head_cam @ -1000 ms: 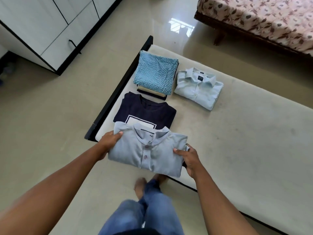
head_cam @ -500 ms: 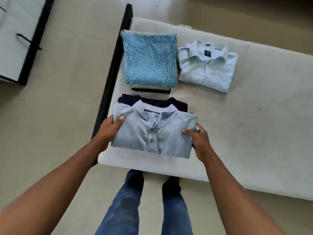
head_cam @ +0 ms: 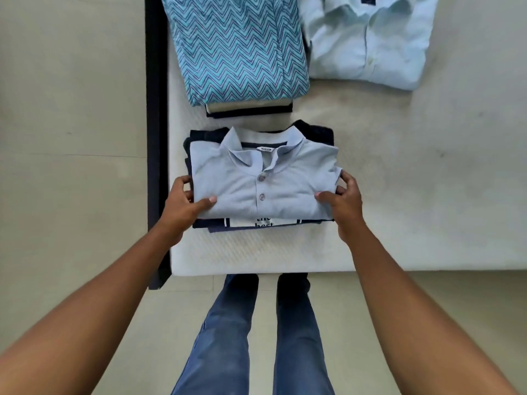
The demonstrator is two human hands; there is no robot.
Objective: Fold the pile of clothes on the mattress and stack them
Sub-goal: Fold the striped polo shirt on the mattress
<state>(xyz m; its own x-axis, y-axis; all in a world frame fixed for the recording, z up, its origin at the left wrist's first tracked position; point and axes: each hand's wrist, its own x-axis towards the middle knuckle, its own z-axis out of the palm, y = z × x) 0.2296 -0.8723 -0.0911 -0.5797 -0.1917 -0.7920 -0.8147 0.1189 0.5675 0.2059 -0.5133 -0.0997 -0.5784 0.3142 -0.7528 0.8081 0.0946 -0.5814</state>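
Clothes (head_cam: pixel 285 166) lie folded on the cream mattress (head_cam: pixel 413 181), which spreads out beyond and to the right of the right fingertips, with its black frame edge (head_cam: pixel 155 124) running just outside the left fingers. Well beyond both sets of fingers, a teal zigzag garment (head_cam: pixel 236 44) tops a stack whose cream and dark lower layers (head_cam: pixel 248 108) peek out at the near side; just beside it, farther past the right fingers, sits a folded pale blue dress shirt (head_cam: pixel 368 38). Between the two hands lies a folded grey-blue polo shirt (head_cam: pixel 228 178), collar pointing away from the fingers, laid over a folded navy T-shirt (head_cam: pixel 319 129) whose edges show all round it. The T-shirt's white print (head_cam: pixel 263 223) shows between the two thumbs, a little nearer the person. The left hand (head_cam: pixel 182 206) grips the polo's left side, thumb on top and fingers (head_cam: pixel 184 181) curled round the edge. The right hand (head_cam: pixel 346 206) pinches the right side the same way, thumb flat on the fabric and fingers hooked at the sleeve fold. Midway between the thumbs are two small buttons (head_cam: pixel 261 186), and beyond them a tiny neck label (head_cam: pixel 266 149).
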